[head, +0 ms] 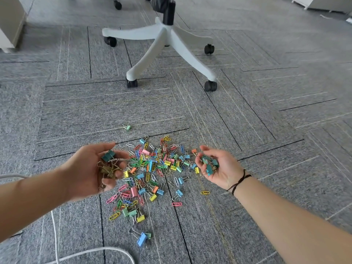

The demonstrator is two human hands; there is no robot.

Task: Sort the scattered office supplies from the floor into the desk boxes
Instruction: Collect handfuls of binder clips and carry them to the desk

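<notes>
A pile of coloured paper clips and binder clips (pixel 152 168) lies scattered on the grey carpet between my hands. My left hand (pixel 95 168) is held palm up left of the pile, its fingers curled round several dark teal and olive binder clips (pixel 108 162). My right hand (pixel 215 166) is cupped palm up at the pile's right edge and holds several small teal binder clips (pixel 209 164). One green binder clip (pixel 127 127) lies apart, beyond the pile. A blue binder clip (pixel 142 241) lies nearest to me.
A white five-star office chair base (pixel 167 42) on black castors stands just beyond the pile. A white cable (pixel 55 235) runs across the carpet at the lower left. A pale furniture corner (pixel 9 25) shows at the top left. No desk boxes are in view.
</notes>
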